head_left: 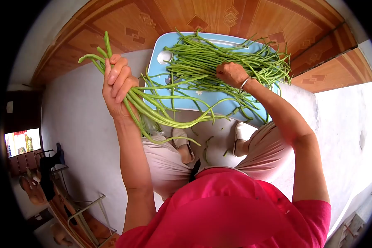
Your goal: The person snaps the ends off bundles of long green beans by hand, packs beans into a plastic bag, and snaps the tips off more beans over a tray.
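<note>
- Blue table (pixel 155 68): green bean pile (pixel 200 62) heaped across it.
- Bean bunch (pixel 156 116): grasped firmly in raised left hand (pixel 120 78); gentle grip likely avoids snapping.
- Right hand (pixel 232 75): curled on pile, hold unclear; slow lifting should limit tangles.

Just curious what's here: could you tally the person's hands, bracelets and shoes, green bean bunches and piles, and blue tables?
Hands (left hand, right hand): 2
Bracelet: 1
Shoes: 2
Held bean bunch: 1
Bean pile: 1
Blue table: 1
Total: 8

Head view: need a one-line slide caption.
Left hand grips a bunch of long green beans; right hand is at the larger pile on a blue table.
</note>
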Motion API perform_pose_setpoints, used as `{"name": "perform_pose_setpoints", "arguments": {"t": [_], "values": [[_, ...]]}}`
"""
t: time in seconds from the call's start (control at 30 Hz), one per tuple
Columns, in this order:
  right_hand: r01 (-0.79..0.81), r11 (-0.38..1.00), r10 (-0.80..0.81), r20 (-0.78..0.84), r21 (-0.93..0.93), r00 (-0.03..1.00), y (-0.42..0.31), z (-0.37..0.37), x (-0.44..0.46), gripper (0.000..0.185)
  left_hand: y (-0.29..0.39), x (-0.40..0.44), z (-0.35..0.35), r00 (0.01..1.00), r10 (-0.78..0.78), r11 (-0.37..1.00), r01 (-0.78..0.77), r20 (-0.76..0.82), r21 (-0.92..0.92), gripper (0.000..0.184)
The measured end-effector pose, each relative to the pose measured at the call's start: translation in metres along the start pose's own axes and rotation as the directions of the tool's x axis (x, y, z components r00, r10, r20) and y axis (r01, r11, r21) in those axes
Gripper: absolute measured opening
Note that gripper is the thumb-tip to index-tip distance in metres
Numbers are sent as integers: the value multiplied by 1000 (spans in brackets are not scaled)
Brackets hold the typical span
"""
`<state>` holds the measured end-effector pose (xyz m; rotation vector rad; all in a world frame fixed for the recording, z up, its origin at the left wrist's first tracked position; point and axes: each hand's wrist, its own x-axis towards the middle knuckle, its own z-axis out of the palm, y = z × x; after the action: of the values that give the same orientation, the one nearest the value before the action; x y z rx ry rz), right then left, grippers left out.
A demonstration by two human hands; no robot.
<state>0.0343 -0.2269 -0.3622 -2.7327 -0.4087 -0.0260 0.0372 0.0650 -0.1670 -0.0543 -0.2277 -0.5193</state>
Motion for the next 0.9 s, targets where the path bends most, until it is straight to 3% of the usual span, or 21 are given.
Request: {"name": "perform_pose_setpoints", "arguments": {"t": [0.17, 0.47, 0.57, 0.7, 0.8, 0.9], "values": [[192, 973, -215, -201, -131, 956, -8, 17, 3, 21, 10, -1, -3, 1000, -2, 1000, 2, 2, 6, 28], [-4, 992, -7, -88, -129, 996, -5, 35, 12, 18, 14, -11, 1, 999, -28, 999, 29, 33, -34, 30], [-189, 969, 177, 90, 158, 980, 1, 23, 23, 16, 17, -13, 3, 999, -17, 1000, 18, 40, -23, 31], [-83, 877, 125, -60, 473, 990, 27, 3, 32, 17, 21, -16, 5, 999, -16, 1000, 17, 51, -19, 32], [-78, 634, 100, 19, 770, 995, 34, -20, 37, 18, 18, -17, 6, 999, -32, 999, 32, 44, -9, 31], [-164, 451, 186, 87, 877, 979, 22, -62, 33, 20, 18, -16, 1, 996, -34, 999, 31, 78, 35, 31]]}}
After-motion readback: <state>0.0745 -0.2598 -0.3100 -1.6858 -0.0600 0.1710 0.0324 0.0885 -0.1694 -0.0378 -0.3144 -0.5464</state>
